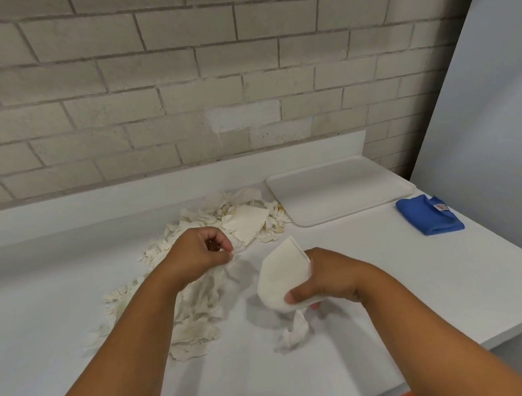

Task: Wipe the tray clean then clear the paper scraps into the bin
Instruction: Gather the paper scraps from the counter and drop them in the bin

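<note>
Tray (340,188) sits flat on the white table (377,282), at the back against the upstand, surface looks bare. All positions below are relative to the tray.

- Blue cloth (430,215): folded, just beside the tray's right front corner, lying on the table, not touching either hand.
- Paper scraps (198,293): big loose heap of torn, yellow-stained pieces, starting right at the tray's left edge and running forward and left from it toward the camera. One larger flat cream piece (246,222) lies on top of the heap, close to the tray's left front corner.
- Left hand (200,251): in front of and left of the tray, over the heap — fingers curled, thumb and fingertips pinched together on what looks like a thin bit of scrap; too small to be sure what exactly it has.
- Right hand (326,277): in front of the tray, roughly below its left half, well apart from it. Fingers and thumb clamped round a folded white paper napkin (282,274), held up off the table, tilted, with a crumpled tail hanging below the hand.

Hands are apart, a gap of bare table between them. Bin not in view. Brick wall (189,81) behind the tray.
</note>
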Demonstrator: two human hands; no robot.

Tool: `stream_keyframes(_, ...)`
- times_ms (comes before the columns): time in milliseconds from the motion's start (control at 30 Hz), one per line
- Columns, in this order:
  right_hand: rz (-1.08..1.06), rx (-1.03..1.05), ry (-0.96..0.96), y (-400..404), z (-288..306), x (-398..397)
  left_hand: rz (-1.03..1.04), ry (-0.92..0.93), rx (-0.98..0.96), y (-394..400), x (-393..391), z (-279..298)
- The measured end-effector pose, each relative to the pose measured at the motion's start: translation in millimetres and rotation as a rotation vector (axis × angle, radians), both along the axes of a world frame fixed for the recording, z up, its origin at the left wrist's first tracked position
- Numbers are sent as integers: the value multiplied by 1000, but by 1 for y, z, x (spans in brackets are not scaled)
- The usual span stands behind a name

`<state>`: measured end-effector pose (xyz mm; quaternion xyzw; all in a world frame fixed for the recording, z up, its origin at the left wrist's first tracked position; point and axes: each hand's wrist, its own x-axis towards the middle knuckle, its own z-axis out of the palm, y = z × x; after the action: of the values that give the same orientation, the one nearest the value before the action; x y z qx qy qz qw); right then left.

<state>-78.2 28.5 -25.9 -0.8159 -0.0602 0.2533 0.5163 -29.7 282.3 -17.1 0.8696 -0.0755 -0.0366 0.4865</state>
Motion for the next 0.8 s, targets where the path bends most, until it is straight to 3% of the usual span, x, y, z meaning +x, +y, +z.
stream_keyframes(133,-54,69,-46,-6,1,-2,-44,6,-196,-9,-5,6)
stream_keyframes(467,-225,177,-136,-43,11,-14,-145,-113,-382,-51,-9,50)
stream_keyframes(800,-521,150,-169,-155,16,-65,-336,0,-373,-192,-18,36)
